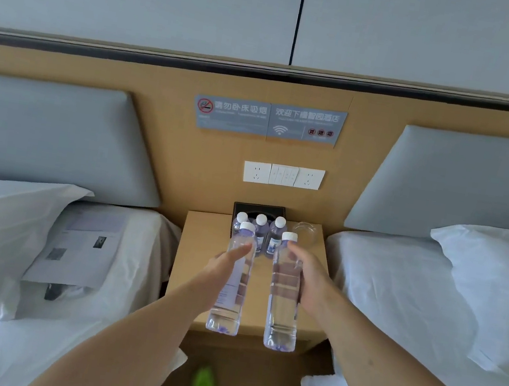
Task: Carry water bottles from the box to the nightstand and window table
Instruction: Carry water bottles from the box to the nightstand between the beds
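Clear bottles: three [259, 231] already stand at the back of the nightstand [201, 251], while left hand [225, 266] and right hand [306, 278] each grip another above it, unplaced.

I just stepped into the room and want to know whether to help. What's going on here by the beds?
A person stands between two beds, facing the nightstand. The left hand holds one water bottle and the right hand holds another bottle, both held above the nightstand's front edge, not yet set down. Three bottles already stand at the back of the nightstand, beside a clear glass ashtray.
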Available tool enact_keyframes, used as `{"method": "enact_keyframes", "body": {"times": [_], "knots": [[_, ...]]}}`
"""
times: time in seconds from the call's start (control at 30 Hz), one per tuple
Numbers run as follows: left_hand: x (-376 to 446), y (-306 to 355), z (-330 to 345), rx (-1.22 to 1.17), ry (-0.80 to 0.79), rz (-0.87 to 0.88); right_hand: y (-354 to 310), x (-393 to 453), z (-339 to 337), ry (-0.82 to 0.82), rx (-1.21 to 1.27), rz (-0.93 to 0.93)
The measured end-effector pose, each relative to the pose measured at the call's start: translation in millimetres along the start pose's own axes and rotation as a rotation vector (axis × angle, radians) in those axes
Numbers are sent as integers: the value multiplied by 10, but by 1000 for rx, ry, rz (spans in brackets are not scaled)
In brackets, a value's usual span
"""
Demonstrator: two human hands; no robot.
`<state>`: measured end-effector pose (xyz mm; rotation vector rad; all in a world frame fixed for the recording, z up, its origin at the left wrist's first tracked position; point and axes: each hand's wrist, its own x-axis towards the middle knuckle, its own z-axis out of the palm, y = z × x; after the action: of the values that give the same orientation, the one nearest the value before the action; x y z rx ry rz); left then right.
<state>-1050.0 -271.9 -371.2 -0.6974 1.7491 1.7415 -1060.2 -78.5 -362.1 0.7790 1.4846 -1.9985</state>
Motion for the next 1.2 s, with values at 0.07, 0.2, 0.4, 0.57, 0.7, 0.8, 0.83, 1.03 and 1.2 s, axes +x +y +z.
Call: {"method": "enact_keyframes", "body": {"times": [0.07, 0.2, 0.4, 0.57, 0.7, 0.8, 0.83, 1.03, 1.2], "knots": [[252, 142, -125, 15, -52, -36, -90, 204, 74, 50, -82, -6], [658, 369, -329, 113, -29, -52, -163, 527, 182, 154, -260, -121], [999, 283, -412, 149, -95, -166, -43, 889, 223, 336, -497, -237], [1279, 26, -310, 135, -45, -217, -12, 1331, 91, 426, -631, -273], [1499, -181, -229, 145, 46, -231, -66, 1691, 19, 431, -664, -246], [1625, -298, -179, 167, 68, -218, -83, 1894, -13, 423, -654, -239], [1657, -320, -162, 190, 74, -210, -85, 1952, -13, 421, -661, -245], [1882, -421, -72, 267, 89, -187, -33, 2157, 36, 391, -711, -295], [2023, -537, 47, 270, 156, -160, 22, 2242, 55, 380, -644, -294]]}}
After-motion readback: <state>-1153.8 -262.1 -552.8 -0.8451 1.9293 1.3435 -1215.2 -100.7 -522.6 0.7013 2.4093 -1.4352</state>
